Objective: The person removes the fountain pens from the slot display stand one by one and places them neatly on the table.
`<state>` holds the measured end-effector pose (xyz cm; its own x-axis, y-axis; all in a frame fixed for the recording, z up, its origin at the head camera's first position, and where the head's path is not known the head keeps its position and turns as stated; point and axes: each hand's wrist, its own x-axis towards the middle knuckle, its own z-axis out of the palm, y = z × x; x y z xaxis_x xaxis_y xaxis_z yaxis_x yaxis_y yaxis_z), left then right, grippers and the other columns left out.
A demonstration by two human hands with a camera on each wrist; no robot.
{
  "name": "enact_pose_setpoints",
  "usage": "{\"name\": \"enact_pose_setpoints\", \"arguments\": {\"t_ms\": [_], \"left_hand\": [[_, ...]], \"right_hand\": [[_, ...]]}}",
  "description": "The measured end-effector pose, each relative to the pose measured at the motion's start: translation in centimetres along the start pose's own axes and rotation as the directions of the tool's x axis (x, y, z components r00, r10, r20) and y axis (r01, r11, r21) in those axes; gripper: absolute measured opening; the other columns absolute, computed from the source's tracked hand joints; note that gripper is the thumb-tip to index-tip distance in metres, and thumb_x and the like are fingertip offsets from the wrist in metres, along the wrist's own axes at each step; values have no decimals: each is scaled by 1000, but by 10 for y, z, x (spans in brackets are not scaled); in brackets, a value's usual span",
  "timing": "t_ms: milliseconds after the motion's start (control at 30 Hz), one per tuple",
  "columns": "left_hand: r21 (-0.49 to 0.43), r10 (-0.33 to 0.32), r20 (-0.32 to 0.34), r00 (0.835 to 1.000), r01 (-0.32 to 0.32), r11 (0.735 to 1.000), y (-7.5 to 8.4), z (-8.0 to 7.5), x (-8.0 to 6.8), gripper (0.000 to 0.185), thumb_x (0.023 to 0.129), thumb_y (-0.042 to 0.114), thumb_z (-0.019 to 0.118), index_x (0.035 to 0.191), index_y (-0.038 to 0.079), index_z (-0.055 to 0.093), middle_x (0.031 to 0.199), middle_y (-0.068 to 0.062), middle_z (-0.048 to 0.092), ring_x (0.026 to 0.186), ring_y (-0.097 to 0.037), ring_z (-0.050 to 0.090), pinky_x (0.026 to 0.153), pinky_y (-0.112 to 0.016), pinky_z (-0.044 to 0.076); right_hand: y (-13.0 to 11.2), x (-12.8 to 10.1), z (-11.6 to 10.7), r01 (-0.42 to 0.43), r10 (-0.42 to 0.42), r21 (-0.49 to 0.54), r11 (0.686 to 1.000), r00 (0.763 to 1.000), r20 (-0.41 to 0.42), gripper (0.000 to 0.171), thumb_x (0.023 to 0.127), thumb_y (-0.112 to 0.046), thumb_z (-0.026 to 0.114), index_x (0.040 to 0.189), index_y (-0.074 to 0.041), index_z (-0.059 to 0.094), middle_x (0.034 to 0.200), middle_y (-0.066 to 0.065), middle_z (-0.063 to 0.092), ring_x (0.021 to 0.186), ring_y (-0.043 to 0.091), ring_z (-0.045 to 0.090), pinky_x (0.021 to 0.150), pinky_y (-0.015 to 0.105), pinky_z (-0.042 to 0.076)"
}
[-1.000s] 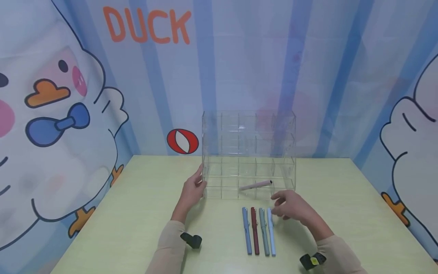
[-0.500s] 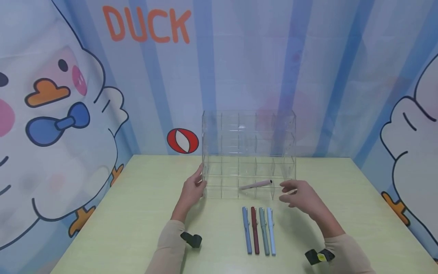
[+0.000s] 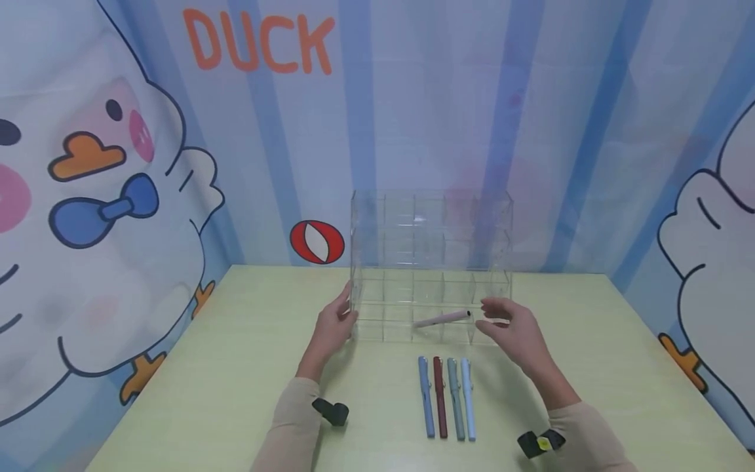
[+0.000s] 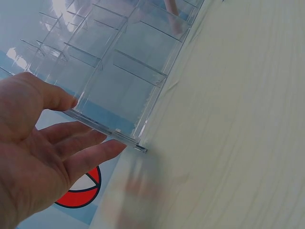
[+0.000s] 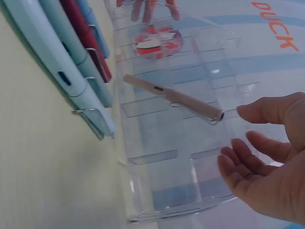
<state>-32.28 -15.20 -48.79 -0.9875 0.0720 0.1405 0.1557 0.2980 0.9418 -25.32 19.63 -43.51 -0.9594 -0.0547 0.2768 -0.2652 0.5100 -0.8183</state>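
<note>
On the pale green tabletop [image 3: 248,367] stood the clear acrylic organizer [image 3: 430,262]. Your left hand [image 3: 330,328] rested open against its left wall; your right hand [image 3: 513,331], fingers [image 5: 238,167] relaxed and empty, hovered at its right. A pink pen [image 3: 442,319] lay in the bottom row, with four pens [image 3: 446,396] just in front.

Both arms wear long beige sleeves [image 3: 295,419]. A black strap [image 3: 331,412] circles each wrist. The right one [image 3: 539,444] carries a yellow mark.
</note>
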Motion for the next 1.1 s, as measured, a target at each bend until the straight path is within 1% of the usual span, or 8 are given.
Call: {"name": "enact_pose_setpoints", "arguments": {"t_ms": [200,367,533,767,833,933,1000,1100], "left_hand": [[3,-10,-1,1000,10,1000,2,-1,-2,68,101,7,55,158,31,29,150,-21,45,129,-38,53,70,-41,57],[3,14,-2,1000,-14,1000,3,-2,-2,67,101,7,55,158,29,29,150,-23,45,129,-39,52,70,-42,57],[-1,27,-2,1000,-27,1000,4,-2,-2,67,101,7,55,158,29,29,150,-24,44,129,-40,52,70,-42,57],[-19,24,8,1000,-23,1000,2,-2,-2,67,101,5,54,158,28,30,150,-24,44,129,-40,53,64,-34,53],[-19,27,7,1000,-27,999,1,-2,-2,67,101,4,54,158,29,30,150,-24,44,129,-40,53,63,-32,53],[-18,32,3,999,-32,999,1,-2,-2,67,101,4,54,158,29,30,150,-23,45,128,-39,54,61,-30,52],[-18,29,4,1000,-29,999,1,-2,-2,67,101,5,54,158,31,30,150,-23,45,128,-38,54,61,-30,52],[-18,15,7,1000,-15,1000,2,-2,-2,67,101,7,55,158,33,30,151,-21,44,129,-37,53,62,-30,52]], "right_hand": [[12,4,13,33,-31,52,998,999,-39,50,94,-14,71,137,4,54,132,22,61,122,35,57,96,39,51],[14,9,21,63,-59,97,993,997,-42,49,93,-13,71,137,3,55,135,22,59,126,35,56,94,35,52],[14,14,26,64,-62,119,991,998,-25,49,93,-11,71,137,3,55,136,23,57,127,36,54,95,38,51],[17,17,35,53,-52,66,996,998,-21,48,92,-9,72,136,3,56,131,21,61,124,36,57,94,48,51],[18,19,38,61,-59,61,996,998,-24,47,92,-8,72,135,4,57,129,22,63,123,37,58,91,46,53],[19,20,42,75,-73,80,994,997,-19,48,92,-5,71,136,6,56,127,24,63,121,39,58,82,38,57],[19,21,44,76,-75,119,990,997,-12,49,92,-3,70,136,7,55,127,26,63,121,41,58,75,32,59],[21,21,46,74,-76,156,985,997,8,50,92,-2,69,138,8,52,126,29,62,119,44,59,71,29,59]]}}
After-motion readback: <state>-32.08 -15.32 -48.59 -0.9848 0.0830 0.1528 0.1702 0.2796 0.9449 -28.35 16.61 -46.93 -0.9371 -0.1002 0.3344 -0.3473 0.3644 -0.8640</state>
